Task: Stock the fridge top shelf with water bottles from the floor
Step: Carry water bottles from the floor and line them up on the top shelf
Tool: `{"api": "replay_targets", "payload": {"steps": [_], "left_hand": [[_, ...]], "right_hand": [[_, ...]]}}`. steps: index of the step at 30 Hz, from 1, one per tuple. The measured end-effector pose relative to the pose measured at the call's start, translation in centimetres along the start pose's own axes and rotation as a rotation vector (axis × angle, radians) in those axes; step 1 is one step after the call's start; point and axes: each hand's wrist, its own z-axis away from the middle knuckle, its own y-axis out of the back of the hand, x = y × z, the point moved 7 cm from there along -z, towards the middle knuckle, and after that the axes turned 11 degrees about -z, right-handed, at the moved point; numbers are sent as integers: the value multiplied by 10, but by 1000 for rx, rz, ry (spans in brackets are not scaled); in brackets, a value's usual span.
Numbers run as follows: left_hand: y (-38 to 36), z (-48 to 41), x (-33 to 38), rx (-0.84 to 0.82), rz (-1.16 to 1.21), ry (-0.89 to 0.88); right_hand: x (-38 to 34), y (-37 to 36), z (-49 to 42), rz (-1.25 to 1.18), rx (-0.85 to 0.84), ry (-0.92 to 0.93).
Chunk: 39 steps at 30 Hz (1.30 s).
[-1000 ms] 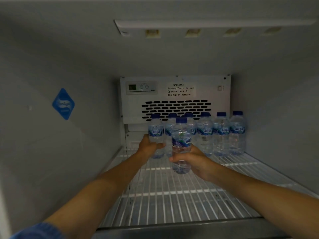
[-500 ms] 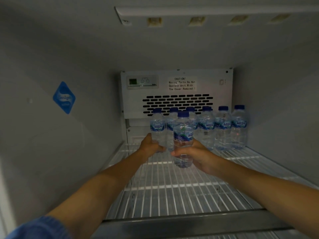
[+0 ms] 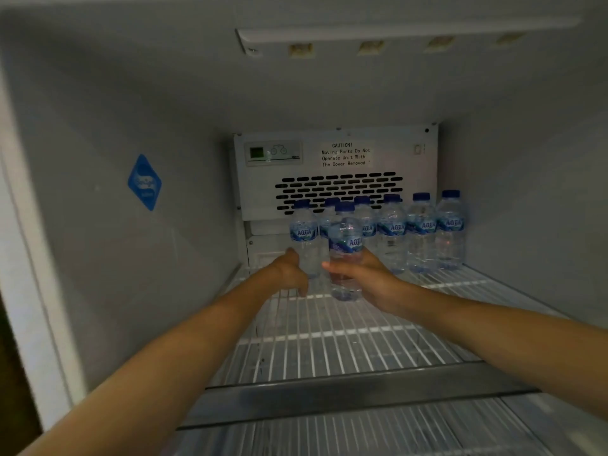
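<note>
Grips an AQUA water bottle (image 3: 345, 245) round its lower half with the right hand (image 3: 365, 278), fingers wrapped across the front. Holds it upright just in front of the back row of bottles (image 3: 422, 232) on the wire top shelf (image 3: 329, 340), base at or barely above the wires; impossible to tell which. Reaches with the left hand (image 3: 288, 274) to the foot of the leftmost bottle (image 3: 304, 233) of that row, thumb against the plastic, fingers curled downward; cannot tell whether gripping or only resting beside. Looks like mid-placement, with six bottles lined up under the vent panel (image 3: 339, 192) and most of the shelf left to fill. Could go wrong from here in a few ways. Risks a wobble by setting the base across a gap between wires rather than flat on them. Could then topple backward into the tight row and knock several over like skittles. Invites the same by letting go before settling the weight. Might drag or tip the leftmost bottle when drawing the left hand back, with nothing bracing that end of the row. Risks a knuckle bumping a neighbour by crowding both hands into one small spot. Would probably dent the thin plastic, and loosen the hold, by squeezing hard.
</note>
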Motion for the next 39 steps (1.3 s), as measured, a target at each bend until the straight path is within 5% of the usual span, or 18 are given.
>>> {"api": "replay_targets", "payload": {"steps": [7, 11, 16, 23, 39], "left_hand": [[-9, 48, 28, 32, 189, -216], [-2, 43, 17, 218, 341, -221], [14, 39, -1, 324, 338, -161], [47, 24, -31, 354, 365, -34], [43, -13, -45, 294, 386, 73]], "right_hand": [[18, -30, 1, -170, 210, -209], [9, -32, 7, -173, 38, -239], [10, -8, 11, 601, -109, -213], [31, -28, 32, 1020, -501, -248], [36, -27, 29, 1308, -636, -274]]}}
